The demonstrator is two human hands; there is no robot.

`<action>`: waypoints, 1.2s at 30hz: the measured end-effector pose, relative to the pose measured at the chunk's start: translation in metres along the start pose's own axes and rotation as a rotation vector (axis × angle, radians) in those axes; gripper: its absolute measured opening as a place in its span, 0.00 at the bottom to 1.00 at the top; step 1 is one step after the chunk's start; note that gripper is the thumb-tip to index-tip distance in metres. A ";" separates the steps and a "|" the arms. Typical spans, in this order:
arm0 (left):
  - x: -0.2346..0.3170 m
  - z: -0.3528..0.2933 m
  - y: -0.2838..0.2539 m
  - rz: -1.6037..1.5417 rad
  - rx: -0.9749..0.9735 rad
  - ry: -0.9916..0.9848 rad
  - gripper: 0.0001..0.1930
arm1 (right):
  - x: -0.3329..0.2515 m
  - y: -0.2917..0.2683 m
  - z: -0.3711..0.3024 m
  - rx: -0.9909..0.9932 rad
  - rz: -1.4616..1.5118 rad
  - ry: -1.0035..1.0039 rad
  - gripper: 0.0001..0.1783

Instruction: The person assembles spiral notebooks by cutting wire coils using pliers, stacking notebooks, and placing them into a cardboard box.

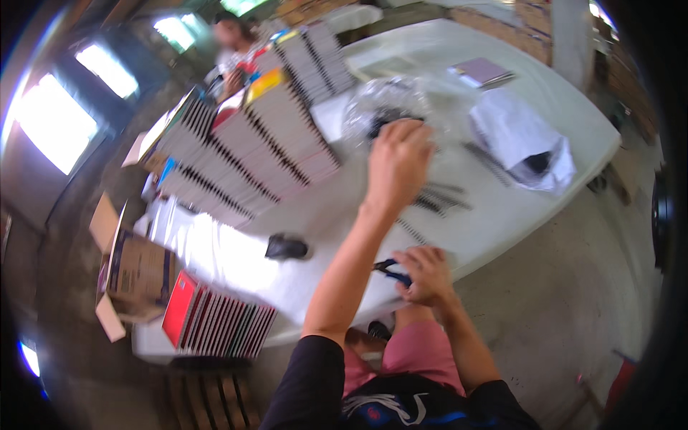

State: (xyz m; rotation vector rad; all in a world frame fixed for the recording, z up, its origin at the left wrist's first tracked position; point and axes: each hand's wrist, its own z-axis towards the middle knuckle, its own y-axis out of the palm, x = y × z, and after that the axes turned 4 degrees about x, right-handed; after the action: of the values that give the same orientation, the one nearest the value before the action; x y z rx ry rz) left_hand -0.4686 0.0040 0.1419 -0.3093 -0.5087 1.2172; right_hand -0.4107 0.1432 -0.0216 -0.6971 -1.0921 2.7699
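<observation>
My left hand [399,165] reaches across the table to a clear plastic bag [362,111]. Its fingers are curled at a dark bundle [383,123] in the bag, and what they grip is hidden. Close to the table's near edge, my right hand [426,276] is closed on pliers [393,272] with dark blue handles, their jaws pointing left. Between the hands lie several loose black binding coils [437,199]. More coils [489,163] lie beside a white bag [519,140] on the right.
Tall stacks of coil-bound notebooks [251,147] stand at the left, with a person [233,54] behind them. A row of red-covered notebooks [218,319] sits by an open cardboard box [140,269]. A black object [287,246] and a purple notebook [484,72] rest on the white table [494,236].
</observation>
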 end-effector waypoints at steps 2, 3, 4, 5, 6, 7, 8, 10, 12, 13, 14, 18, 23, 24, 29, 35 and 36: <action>0.036 -0.022 -0.043 -0.134 -0.018 0.084 0.08 | 0.005 0.011 -0.006 0.007 0.060 0.029 0.33; 0.055 -0.036 -0.070 -0.207 -0.029 0.132 0.11 | 0.014 0.012 -0.007 -0.185 0.037 0.085 0.34; 0.069 -0.055 -0.096 -0.280 -0.036 0.178 0.14 | 0.012 0.014 -0.010 -0.024 0.022 0.074 0.33; 0.080 -0.089 -0.128 -0.215 -0.048 0.156 0.15 | -0.002 0.020 -0.010 0.115 0.048 0.033 0.31; 0.091 -0.119 -0.151 -0.184 -0.058 0.155 0.15 | -0.006 0.000 -0.001 0.080 0.123 0.001 0.30; 0.101 -0.143 -0.166 -0.265 -0.069 0.034 0.14 | -0.006 -0.008 0.005 0.055 0.083 -0.036 0.25; 0.109 -0.173 -0.181 -0.347 -0.067 -0.086 0.13 | -0.009 -0.010 0.007 0.025 0.014 -0.037 0.24; 0.131 -0.237 -0.215 -0.384 -0.071 -0.605 0.04 | -0.021 -0.012 0.006 -0.024 -0.155 -0.037 0.23; 0.148 -0.304 -0.232 -0.478 0.228 -1.280 0.06 | -0.050 -0.005 0.001 -0.023 0.029 0.007 0.23; 0.139 -0.343 -0.248 -0.467 0.376 -1.449 0.09 | -0.070 -0.002 -0.001 -0.023 0.118 0.034 0.23; 0.134 -0.374 -0.262 -0.463 0.524 -1.617 0.13 | -0.097 0.003 -0.007 -0.054 0.164 -0.029 0.23; 0.095 -0.377 -0.298 -0.673 0.819 -1.739 0.27 | -0.197 0.036 -0.043 -0.253 0.234 -0.246 0.25; 0.068 -0.377 -0.311 -0.883 0.868 -1.710 0.29 | -0.242 0.079 -0.060 -0.230 0.231 -0.287 0.26; 0.066 -0.378 -0.311 -0.886 0.895 -1.703 0.28 | -0.246 0.083 -0.060 -0.232 0.223 -0.287 0.27; 0.060 -0.385 -0.315 -0.941 0.924 -1.682 0.25 | -0.258 0.098 -0.058 -0.243 0.195 -0.285 0.28; 0.056 -0.390 -0.316 -0.993 0.944 -1.692 0.20 | -0.260 0.101 -0.059 -0.311 0.223 -0.285 0.29; 0.055 -0.393 -0.315 -0.995 0.947 -1.693 0.20 | -0.260 0.100 -0.058 -0.327 0.224 -0.279 0.28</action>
State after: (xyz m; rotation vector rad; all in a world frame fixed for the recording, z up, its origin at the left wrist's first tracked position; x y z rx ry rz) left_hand 0.0081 -0.0297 -0.0260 1.7480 -1.1856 0.3275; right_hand -0.1439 0.0434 -0.0257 -0.4940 -1.6444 2.9750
